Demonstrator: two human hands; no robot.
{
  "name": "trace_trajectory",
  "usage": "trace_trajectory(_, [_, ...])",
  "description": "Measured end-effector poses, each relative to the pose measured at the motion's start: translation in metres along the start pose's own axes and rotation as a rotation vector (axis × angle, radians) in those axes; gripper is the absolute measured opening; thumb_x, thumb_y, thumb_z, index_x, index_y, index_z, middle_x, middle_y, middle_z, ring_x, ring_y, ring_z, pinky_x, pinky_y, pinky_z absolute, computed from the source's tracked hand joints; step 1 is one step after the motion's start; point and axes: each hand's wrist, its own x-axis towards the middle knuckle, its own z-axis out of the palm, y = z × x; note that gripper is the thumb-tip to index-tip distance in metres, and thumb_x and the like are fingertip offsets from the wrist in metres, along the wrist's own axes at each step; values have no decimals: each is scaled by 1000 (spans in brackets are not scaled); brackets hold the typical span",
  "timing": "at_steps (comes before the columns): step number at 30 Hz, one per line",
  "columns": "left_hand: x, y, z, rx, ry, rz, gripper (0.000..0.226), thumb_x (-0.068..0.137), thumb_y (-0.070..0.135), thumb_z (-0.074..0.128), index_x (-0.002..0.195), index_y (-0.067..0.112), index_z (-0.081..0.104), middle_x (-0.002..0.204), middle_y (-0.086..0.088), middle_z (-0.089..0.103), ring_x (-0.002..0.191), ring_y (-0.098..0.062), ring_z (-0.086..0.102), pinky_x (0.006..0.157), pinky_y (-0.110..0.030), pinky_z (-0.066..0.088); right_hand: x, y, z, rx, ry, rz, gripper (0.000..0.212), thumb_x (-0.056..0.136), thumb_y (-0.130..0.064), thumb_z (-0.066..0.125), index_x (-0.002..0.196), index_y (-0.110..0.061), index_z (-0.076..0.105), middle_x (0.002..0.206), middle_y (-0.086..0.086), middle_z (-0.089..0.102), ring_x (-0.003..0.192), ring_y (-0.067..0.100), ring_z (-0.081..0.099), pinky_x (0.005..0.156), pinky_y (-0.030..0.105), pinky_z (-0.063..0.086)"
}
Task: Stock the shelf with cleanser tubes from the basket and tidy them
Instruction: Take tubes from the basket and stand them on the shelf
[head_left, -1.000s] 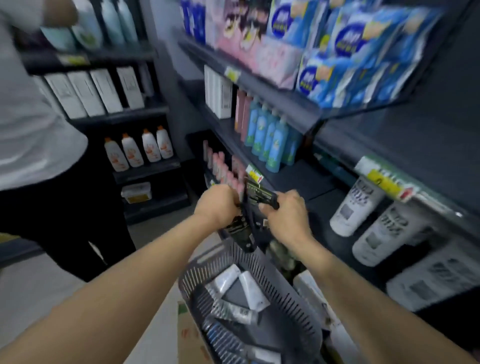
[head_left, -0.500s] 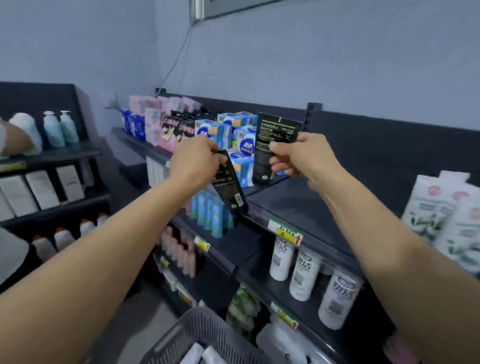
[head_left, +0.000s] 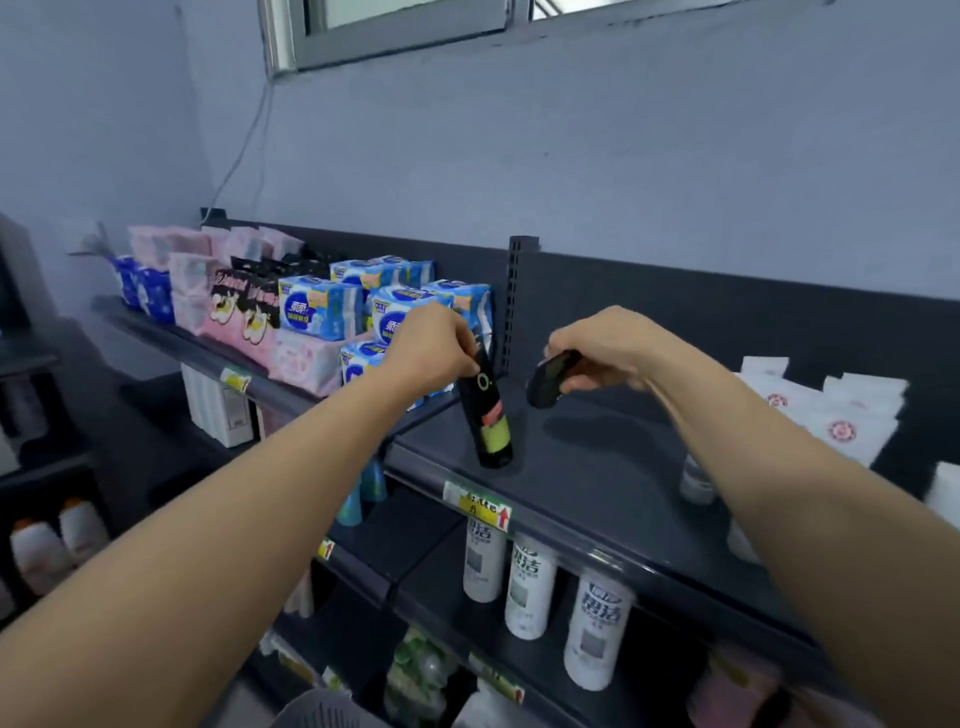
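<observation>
My left hand (head_left: 434, 348) pinches the top of a black cleanser tube (head_left: 487, 415) with a yellow-green label; the tube stands upright, cap down, on the dark top shelf (head_left: 597, 483). To its right my right hand (head_left: 605, 345) grips a second black tube (head_left: 550, 376), held tilted just above the shelf with its dark end pointing down and left. The grey basket (head_left: 322, 716) shows only its rim at the bottom edge; its contents are out of view.
Blue and pink packs (head_left: 322, 312) fill the top shelf to the left, past an upright post (head_left: 517, 301). White pouches (head_left: 831, 415) lie at the right. White bottles (head_left: 530, 582) stand on the shelf below, under a yellow price tag (head_left: 480, 506).
Both hands lifted the black tubes from the basket up to the top shelf. The left tube now stands on the shelf; the right one has come down close above it.
</observation>
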Motion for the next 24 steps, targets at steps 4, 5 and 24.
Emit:
trace_trajectory(4, [25, -6, 11, 6, 21, 11, 19, 78, 1, 68, 89, 13, 56, 77, 1, 52, 77, -22, 53, 55, -27, 38, 41, 1, -8, -403, -21, -46, 16, 84, 2, 55, 92, 1, 69, 87, 20, 65, 60, 23, 59, 56, 29, 56])
trace_trajectory(5, [32, -9, 13, -19, 21, 4, 25, 79, 1, 68, 90, 14, 50, 81, 0, 52, 79, -22, 53, 57, -27, 39, 51, 0, -9, -460, -10, -73, 24, 83, 0, 57, 105, -1, 68, 93, 17, 66, 64, 22, 61, 60, 31, 55])
trace_trajectory(24, [103, -36, 57, -220, -61, -82, 17, 78, -2, 70, 91, 7, 65, 84, -4, 66, 78, -17, 60, 79, -31, 50, 195, 20, 34, -698, 129, -345, 31, 87, -5, 59, 114, -19, 67, 121, 11, 63, 108, 33, 60, 82, 33, 48])
